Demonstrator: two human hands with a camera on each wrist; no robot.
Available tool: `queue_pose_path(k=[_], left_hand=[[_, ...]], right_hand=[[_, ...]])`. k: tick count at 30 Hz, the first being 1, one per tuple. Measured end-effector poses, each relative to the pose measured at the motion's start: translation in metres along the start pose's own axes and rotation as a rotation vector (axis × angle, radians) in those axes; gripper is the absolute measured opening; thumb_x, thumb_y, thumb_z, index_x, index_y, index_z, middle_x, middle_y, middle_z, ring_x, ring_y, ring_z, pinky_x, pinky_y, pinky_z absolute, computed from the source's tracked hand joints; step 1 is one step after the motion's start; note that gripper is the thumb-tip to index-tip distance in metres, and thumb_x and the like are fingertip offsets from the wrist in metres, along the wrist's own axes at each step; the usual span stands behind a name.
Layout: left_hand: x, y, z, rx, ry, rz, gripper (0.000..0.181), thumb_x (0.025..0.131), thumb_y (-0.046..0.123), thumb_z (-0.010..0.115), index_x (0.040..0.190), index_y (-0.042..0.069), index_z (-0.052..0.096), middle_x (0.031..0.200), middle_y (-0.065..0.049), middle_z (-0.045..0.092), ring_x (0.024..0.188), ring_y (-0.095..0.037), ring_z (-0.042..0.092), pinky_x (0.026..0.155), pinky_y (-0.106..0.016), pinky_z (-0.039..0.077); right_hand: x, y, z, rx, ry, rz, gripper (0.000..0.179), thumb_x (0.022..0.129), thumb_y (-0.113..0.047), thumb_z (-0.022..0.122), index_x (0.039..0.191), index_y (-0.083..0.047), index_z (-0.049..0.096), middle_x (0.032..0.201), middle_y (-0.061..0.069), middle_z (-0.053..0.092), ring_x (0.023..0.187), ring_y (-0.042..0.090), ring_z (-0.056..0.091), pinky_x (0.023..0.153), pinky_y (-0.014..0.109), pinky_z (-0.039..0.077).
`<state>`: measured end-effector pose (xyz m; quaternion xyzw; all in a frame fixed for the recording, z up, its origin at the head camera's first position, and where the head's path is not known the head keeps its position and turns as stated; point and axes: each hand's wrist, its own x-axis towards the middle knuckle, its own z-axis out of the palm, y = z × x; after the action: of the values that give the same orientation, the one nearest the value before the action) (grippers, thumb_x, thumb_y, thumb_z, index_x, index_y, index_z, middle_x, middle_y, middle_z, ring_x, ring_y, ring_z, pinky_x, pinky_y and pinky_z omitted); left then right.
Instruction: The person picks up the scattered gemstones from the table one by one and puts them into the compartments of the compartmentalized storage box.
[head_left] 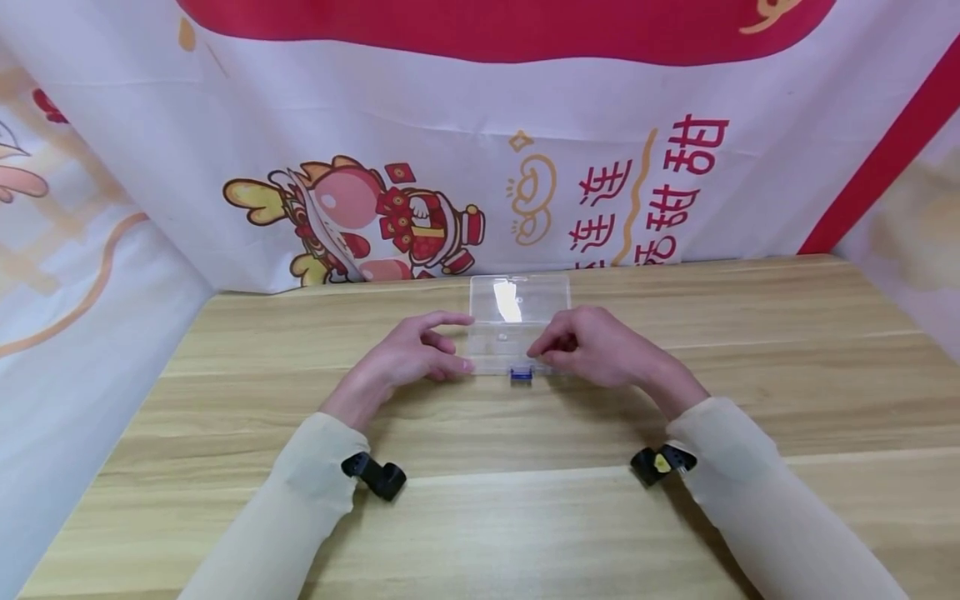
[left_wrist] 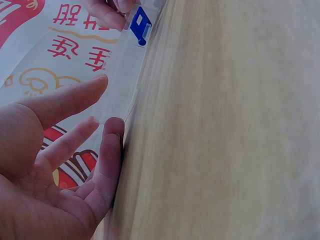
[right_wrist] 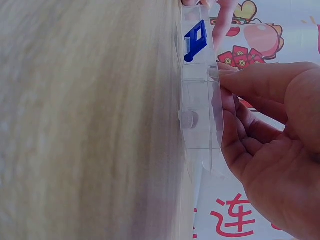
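A clear plastic compartment box [head_left: 487, 346] stands on the table with its clear lid [head_left: 540, 292] raised at the back. A blue latch [head_left: 521, 374] hangs at its front edge, also seen in the right wrist view as a blue clip [right_wrist: 195, 41]. My left hand [head_left: 420, 350] is at the box's left end, fingers spread apart and fingertips at its side. My right hand [head_left: 596, 346] is over the right part of the box, its fingers bent and thumb and forefinger close together at the rim. Whether something small is between them is hidden.
The wooden table [head_left: 510, 517] extends around the box. A white cloth [head_left: 450, 100] with red and cartoon prints hangs behind the table's back edge, close to the raised lid. Black wrist cameras [head_left: 375, 477] sit on both sleeves.
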<state>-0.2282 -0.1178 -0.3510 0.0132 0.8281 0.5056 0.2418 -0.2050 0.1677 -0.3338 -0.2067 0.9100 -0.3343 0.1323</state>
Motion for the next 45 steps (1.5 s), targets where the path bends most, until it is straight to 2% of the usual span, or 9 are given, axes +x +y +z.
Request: queue_pose_path(k=[26, 32, 45], left_hand=[[0.0001, -0.0020, -0.0018, 0.003, -0.003, 0.008, 0.063, 0.091, 0.019, 0.086, 0.147, 0.032, 0.062, 0.120, -0.011, 0.056, 0.095, -0.022, 0.065, 0.083, -0.028, 0.059], [0.0007, -0.0017, -0.0016, 0.001, -0.006, 0.007, 0.063, 0.091, 0.019, 0.086, 0.147, 0.032, 0.062, 0.121, -0.011, 0.056, 0.094, -0.022, 0.065, 0.082, -0.028, 0.059], [0.0000, -0.0013, -0.0014, 0.003, -0.004, 0.007, 0.063, 0.090, 0.018, 0.086, 0.147, 0.032, 0.063, 0.120, -0.011, 0.056, 0.096, -0.023, 0.063, 0.082, -0.028, 0.059]], right_hand=[[0.0014, 0.0006, 0.0003, 0.004, -0.002, 0.010, 0.019, 0.102, -0.009, 0.071, 0.113, -0.018, 0.083, 0.111, 0.002, 0.073, 0.090, 0.021, 0.058, 0.074, 0.032, 0.051], [0.0008, 0.0010, -0.0001, -0.003, 0.000, -0.009, 0.019, 0.102, -0.010, 0.071, 0.114, -0.017, 0.083, 0.110, 0.002, 0.074, 0.091, 0.020, 0.059, 0.075, 0.032, 0.051], [-0.0003, 0.0072, -0.0059, 0.016, 0.055, -0.036, 0.019, 0.099, -0.011, 0.075, 0.114, -0.018, 0.084, 0.108, -0.002, 0.077, 0.094, 0.020, 0.063, 0.083, 0.036, 0.055]])
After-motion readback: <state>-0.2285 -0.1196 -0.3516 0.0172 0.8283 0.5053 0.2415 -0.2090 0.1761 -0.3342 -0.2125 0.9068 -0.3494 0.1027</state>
